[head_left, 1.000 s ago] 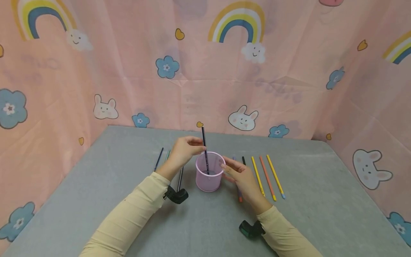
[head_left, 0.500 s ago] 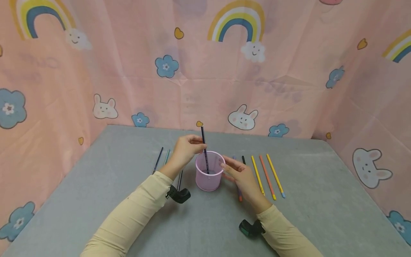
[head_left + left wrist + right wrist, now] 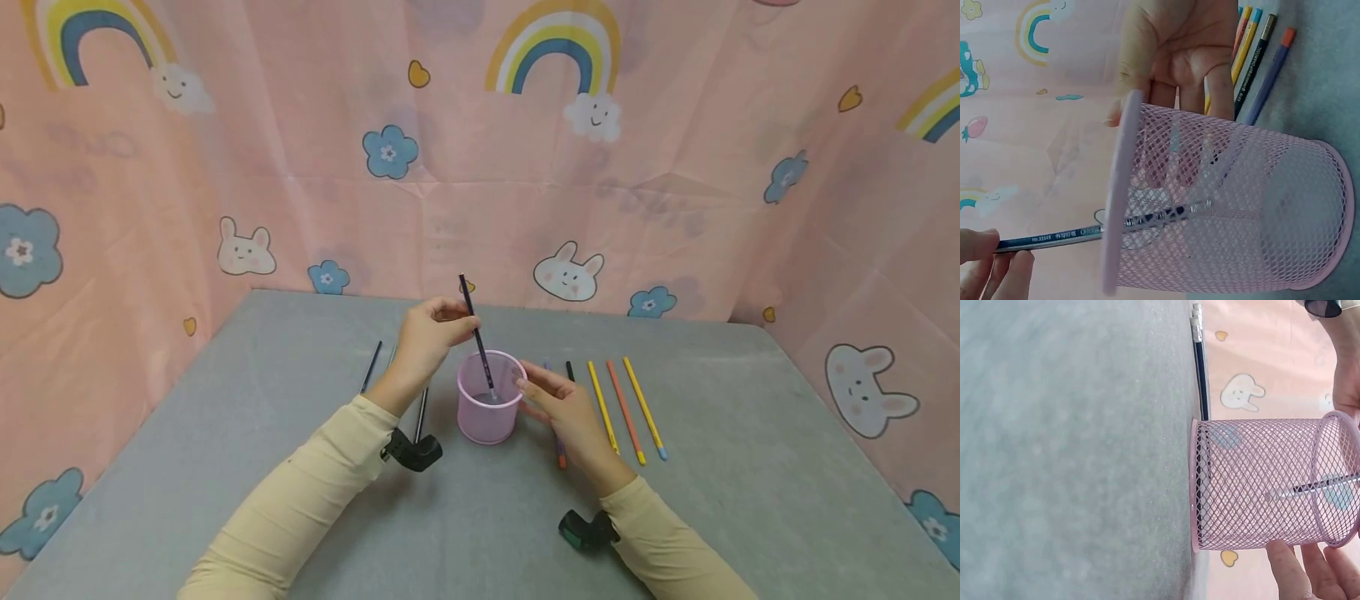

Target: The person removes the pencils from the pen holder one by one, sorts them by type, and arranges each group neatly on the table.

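Observation:
A pink mesh pen cup (image 3: 486, 423) stands upright in the middle of the table. My left hand (image 3: 425, 342) pinches a dark pencil (image 3: 483, 354) between thumb and fingers. The pencil slants down through the cup's opening, and its silvery lower end hangs above the cup floor, as the left wrist view shows. My right hand (image 3: 566, 408) holds the cup at its right side, thumb near the rim and fingers along the mesh (image 3: 1254, 487).
Right of the cup lie a purple pencil (image 3: 561, 452), a black pencil (image 3: 569, 372), a yellow pencil (image 3: 602, 407), an orange pencil (image 3: 626, 412) and a blue-ended yellow one. A dark blue pencil (image 3: 371, 367) and a black pencil (image 3: 422, 415) lie left, partly behind my left arm.
My left hand has risen slightly and the pencil has come up with it, tilting more to the left at the top. My right hand and the cup stay in place.

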Demonstrator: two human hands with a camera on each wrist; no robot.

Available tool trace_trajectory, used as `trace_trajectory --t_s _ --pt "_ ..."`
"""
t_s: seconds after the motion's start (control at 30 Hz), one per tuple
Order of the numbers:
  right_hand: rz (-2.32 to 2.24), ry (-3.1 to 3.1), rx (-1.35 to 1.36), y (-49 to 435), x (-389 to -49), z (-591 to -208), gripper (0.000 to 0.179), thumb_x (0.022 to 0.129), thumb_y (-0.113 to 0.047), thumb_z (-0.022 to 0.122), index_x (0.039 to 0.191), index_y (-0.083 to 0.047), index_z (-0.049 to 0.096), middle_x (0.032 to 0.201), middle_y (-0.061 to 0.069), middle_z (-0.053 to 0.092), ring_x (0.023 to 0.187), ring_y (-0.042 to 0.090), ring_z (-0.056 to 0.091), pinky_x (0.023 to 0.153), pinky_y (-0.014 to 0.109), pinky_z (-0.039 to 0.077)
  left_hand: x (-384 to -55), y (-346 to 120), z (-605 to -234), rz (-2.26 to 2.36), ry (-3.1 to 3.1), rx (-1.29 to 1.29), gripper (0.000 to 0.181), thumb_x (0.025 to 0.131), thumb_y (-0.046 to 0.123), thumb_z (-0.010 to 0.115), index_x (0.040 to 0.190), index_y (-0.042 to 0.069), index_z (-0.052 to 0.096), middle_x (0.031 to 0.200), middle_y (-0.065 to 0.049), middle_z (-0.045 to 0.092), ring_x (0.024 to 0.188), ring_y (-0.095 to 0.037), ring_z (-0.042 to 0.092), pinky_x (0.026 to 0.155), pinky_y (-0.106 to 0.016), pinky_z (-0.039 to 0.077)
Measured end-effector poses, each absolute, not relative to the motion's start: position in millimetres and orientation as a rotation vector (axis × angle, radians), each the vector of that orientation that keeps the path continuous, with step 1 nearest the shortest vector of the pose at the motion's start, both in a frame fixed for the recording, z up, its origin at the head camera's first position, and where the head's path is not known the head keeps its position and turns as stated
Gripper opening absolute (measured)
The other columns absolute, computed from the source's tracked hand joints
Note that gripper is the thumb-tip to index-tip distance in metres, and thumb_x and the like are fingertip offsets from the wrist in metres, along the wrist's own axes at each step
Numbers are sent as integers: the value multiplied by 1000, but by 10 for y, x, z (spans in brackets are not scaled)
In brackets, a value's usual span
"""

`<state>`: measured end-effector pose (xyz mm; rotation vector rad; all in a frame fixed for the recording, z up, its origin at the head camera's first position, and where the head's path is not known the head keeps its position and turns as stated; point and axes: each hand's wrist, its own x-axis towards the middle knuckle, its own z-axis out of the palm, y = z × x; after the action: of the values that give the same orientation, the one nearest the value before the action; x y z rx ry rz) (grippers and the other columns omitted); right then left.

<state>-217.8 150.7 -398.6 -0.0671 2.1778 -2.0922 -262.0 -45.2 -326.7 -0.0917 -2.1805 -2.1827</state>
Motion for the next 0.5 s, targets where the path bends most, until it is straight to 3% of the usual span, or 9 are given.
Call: trace_trajectory --t_s 0.23,0.5 --pt "-2092 2166 -79 1513 -2168 -3971 46 87 -29 65 128 -12 56 131 8 55 120 24 53 89 36 51 -2544 -498 -3140 -2209 -2138 -116 20 81 7 70 97 -2 62 101 -12 62 90 -18 65 78 -25 56" --pt "-2093 2156 -67 1509 -2177 -3972 46 86 -28 65 128 -12 56 131 8 55 121 23 52 90 37 50 -2481 -562 -2994 -2275 -2021 -164 28 81 5 70 103 -9 59 101 -11 62 88 -16 64 79 -27 56"
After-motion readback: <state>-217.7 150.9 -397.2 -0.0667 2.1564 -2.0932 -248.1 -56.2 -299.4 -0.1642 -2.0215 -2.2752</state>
